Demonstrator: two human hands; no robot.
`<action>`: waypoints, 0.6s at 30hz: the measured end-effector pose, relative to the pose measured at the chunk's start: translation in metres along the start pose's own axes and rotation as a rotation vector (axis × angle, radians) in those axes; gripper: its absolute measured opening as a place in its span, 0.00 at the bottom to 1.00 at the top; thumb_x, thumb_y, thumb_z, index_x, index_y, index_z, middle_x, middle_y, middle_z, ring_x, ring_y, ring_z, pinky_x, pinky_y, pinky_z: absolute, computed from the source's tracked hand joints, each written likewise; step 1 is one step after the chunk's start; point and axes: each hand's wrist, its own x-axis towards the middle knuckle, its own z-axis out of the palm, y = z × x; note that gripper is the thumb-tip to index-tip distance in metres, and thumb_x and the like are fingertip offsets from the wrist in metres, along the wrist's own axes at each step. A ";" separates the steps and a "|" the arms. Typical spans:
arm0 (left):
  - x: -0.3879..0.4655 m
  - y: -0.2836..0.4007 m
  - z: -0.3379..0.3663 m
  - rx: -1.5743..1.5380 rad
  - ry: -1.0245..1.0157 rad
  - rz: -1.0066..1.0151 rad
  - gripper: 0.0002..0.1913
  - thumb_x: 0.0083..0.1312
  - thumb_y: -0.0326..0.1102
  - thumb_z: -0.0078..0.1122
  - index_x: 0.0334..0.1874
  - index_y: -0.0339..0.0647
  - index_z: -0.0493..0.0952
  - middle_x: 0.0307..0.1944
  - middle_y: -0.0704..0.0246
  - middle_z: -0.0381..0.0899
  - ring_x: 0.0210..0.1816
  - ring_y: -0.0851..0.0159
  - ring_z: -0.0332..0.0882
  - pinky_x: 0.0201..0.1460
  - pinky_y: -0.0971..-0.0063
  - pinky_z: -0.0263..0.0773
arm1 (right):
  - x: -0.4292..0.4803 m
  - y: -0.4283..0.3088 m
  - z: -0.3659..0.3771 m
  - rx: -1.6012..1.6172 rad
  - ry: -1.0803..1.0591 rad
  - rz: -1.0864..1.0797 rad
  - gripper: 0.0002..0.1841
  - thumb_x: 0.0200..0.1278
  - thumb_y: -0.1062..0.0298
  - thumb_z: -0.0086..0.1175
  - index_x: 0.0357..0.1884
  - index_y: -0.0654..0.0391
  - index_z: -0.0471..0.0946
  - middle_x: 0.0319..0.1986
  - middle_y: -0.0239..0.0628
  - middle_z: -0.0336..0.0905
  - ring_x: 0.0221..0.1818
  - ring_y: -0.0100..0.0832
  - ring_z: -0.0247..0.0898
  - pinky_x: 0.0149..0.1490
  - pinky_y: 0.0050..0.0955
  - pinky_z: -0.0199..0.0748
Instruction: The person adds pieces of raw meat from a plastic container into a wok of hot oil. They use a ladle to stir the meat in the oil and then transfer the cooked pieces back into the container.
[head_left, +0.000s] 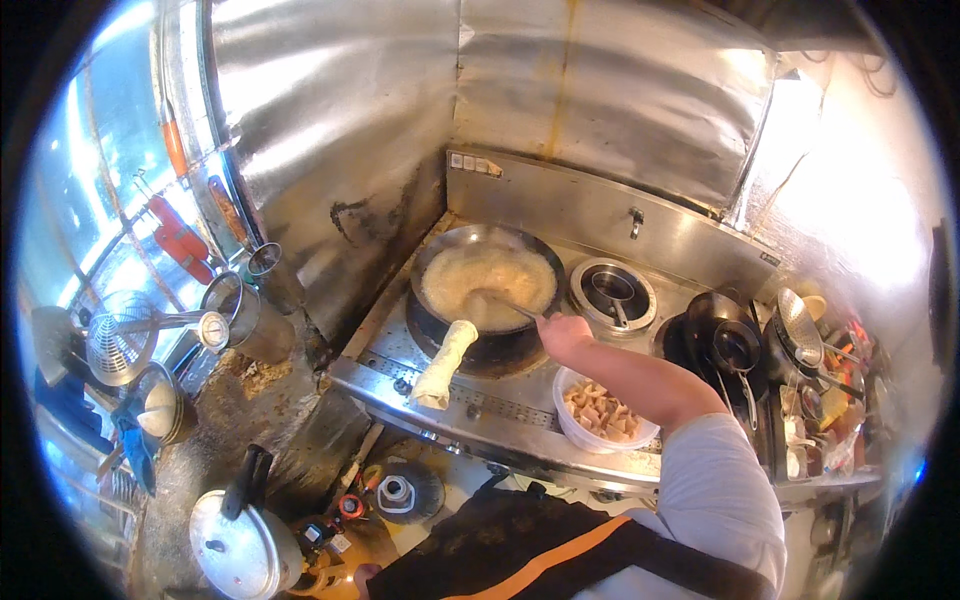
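Observation:
My right hand (564, 336) grips the handle of a metal ladle or wok spatula (511, 303), whose head dips into the wok; its exact shape is hidden. A large dark wok (551, 255) sits on the left burner, full of foaming, pale golden liquid (472, 274). Its handle (444, 366), wrapped in pale cloth, points toward me over the stove's front edge. Below my right forearm stands a white plastic tub (574, 431) with light brown cut pieces (604, 412) inside. Only a sliver of my left hand (365, 577) shows beside my apron, low in view; its fingers are hidden.
Right of the wok, a small pan sits in a round metal well (652, 289). Dark woks and pans (709, 315) follow, then a crowded tray (814, 450). A pressure cooker (240, 540) stands lower left near an orange gas cylinder (375, 544). Strainers (124, 337) and knives hang left.

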 end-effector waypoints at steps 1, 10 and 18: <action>-0.003 0.000 0.000 -0.002 0.003 -0.007 0.13 0.49 0.41 0.58 0.21 0.36 0.75 0.18 0.61 0.75 0.24 0.59 0.76 0.30 0.66 0.71 | 0.006 0.000 0.005 0.002 0.000 0.016 0.14 0.58 0.71 0.44 0.47 0.64 0.69 0.35 0.48 0.76 0.39 0.44 0.77 0.37 0.40 0.76; -0.020 0.001 -0.002 -0.022 0.019 -0.047 0.13 0.50 0.40 0.58 0.21 0.36 0.75 0.18 0.62 0.75 0.24 0.60 0.75 0.29 0.67 0.70 | 0.050 -0.017 0.022 0.054 -0.037 0.191 0.18 0.60 0.71 0.44 0.52 0.63 0.69 0.41 0.47 0.78 0.47 0.41 0.75 0.44 0.37 0.76; -0.027 0.002 -0.002 -0.029 0.021 -0.050 0.12 0.51 0.40 0.57 0.21 0.36 0.75 0.18 0.62 0.75 0.24 0.60 0.75 0.29 0.67 0.70 | 0.067 -0.034 0.022 0.367 -0.002 0.257 0.20 0.55 0.73 0.47 0.52 0.61 0.70 0.35 0.53 0.79 0.41 0.49 0.77 0.44 0.43 0.75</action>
